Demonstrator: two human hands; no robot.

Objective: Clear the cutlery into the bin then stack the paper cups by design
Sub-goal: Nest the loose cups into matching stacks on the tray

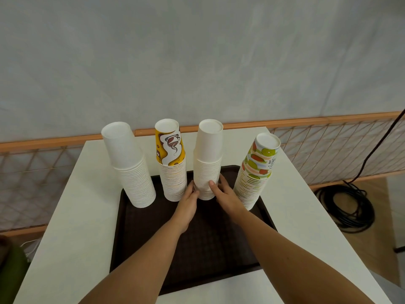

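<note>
Several tall stacks of upside-down paper cups stand in a row on a dark brown tray. From the left: a plain white stack, a yellow coffee-print stack, a second plain white stack and a fruit-print stack. My left hand and my right hand clasp the base of the second white stack from either side. No cutlery or bin is in view.
The tray lies on a white table against a grey fabric backdrop with an orange rail. A coiled black cable lies on the floor to the right. A green object sits low at the left.
</note>
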